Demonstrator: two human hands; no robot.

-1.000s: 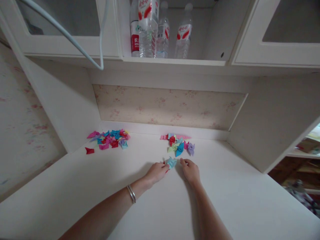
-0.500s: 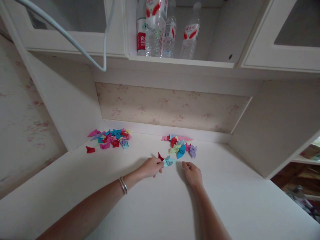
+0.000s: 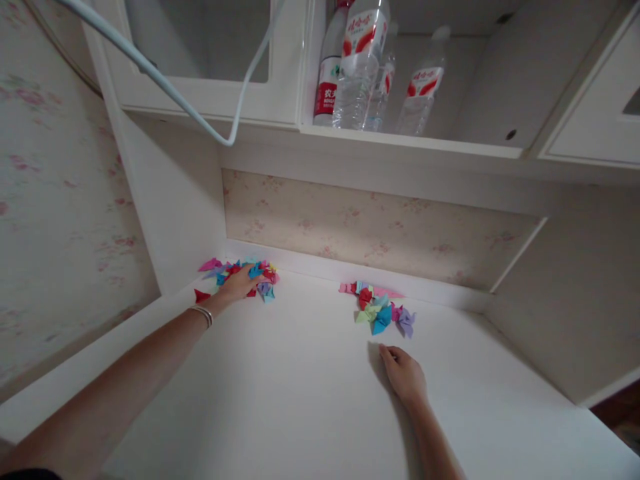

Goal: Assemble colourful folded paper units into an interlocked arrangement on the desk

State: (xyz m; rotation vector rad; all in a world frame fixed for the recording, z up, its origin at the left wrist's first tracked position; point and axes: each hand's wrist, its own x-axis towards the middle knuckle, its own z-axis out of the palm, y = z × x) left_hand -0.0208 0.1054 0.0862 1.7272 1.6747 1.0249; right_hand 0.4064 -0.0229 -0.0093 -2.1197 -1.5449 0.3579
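My left hand (image 3: 241, 283) reaches over the left pile of small folded paper pieces (image 3: 265, 291), in pink, red, blue and purple. Its fingers are bent down among them, with a blue folded paper piece (image 3: 256, 269) at the fingertips. The fingertips are partly hidden, so whether they grip it is unclear. My right hand (image 3: 404, 375) rests on the white tabletop, fingers curled closed with nothing showing in them. Just beyond it sits the right group of folded papers, including a blue piece (image 3: 382, 319), a purple piece (image 3: 406, 323) and a red piece (image 3: 365, 298).
Clear plastic bottles (image 3: 356, 80) stand on the open shelf above the white table (image 3: 300, 400). A pale cable (image 3: 200, 120) hangs in front of the cabinet. White side panels (image 3: 175, 200) and a low back ledge (image 3: 310, 263) bound the tabletop.
My left hand has moved left from the middle of the table to the left pile. The light blue and red papers it held no longer lie in the middle. My right hand stays curled.
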